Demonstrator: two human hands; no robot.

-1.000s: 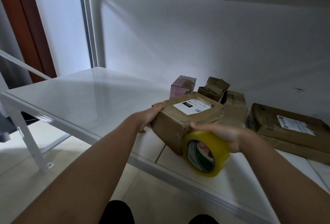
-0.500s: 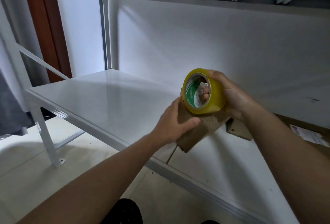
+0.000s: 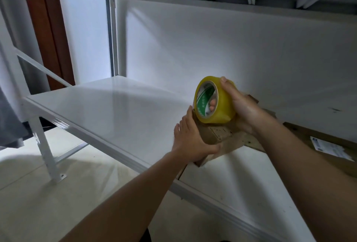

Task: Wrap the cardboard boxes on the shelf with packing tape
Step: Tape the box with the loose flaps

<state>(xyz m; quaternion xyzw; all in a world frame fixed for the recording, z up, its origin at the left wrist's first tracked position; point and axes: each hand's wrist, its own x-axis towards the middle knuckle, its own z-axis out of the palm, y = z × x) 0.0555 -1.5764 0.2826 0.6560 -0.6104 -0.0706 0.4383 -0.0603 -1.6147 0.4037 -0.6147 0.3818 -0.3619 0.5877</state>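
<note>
Left hand point(image 3: 190, 141): fingers and thumb wrapped round the near end of the cardboard box point(image 3: 222, 139), gripping it. Right hand point(image 3: 241, 106): holds the packing tape roll point(image 3: 213, 100), thumb on its outer face, fingers through the core. Roll: yellow, upright, resting on top of the box. Box: tilted, over the white shelf point(image 3: 116, 110) near its front edge. Flat labelled parcel point(image 3: 328, 149): on the shelf, right.

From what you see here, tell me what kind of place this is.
Probably a storeroom or small packing area: a bare white metal shelf, cardboard parcels, one with a shipping label, and a tape roll held over a cardboard box.
</note>
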